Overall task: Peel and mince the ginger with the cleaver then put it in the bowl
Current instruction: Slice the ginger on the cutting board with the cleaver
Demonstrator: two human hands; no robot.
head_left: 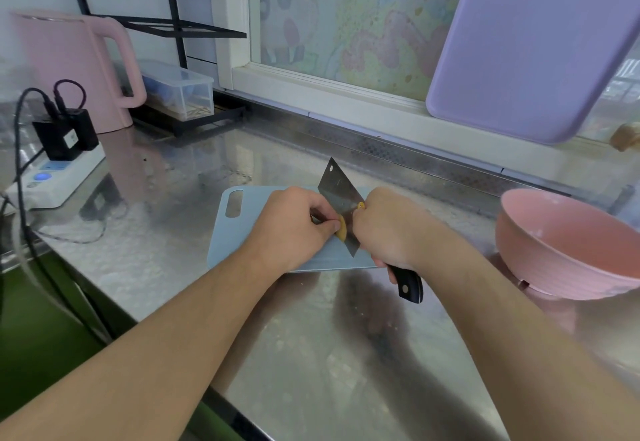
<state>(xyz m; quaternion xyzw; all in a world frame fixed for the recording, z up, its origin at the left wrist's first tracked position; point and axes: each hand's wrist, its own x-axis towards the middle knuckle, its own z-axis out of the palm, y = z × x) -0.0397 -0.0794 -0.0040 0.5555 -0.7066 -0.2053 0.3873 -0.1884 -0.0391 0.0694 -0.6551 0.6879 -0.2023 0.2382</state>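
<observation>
A small tan piece of ginger [342,228] is pinched in my left hand [297,225] above the pale blue cutting board [242,229]. My right hand [388,229] grips the cleaver [337,194] by its black handle, blade tilted up and pressed against the ginger. A small yellowish bit sits on the blade near my right thumb. The pink bowl [568,243] stands on the steel counter to the right of the board; I cannot see anything inside it.
A pink kettle [69,66], a white power strip with black plugs [59,167] and a clear plastic box [180,90] stand at the back left. A purple board [533,49] hangs at the upper right before the window. The counter edge runs along the lower left.
</observation>
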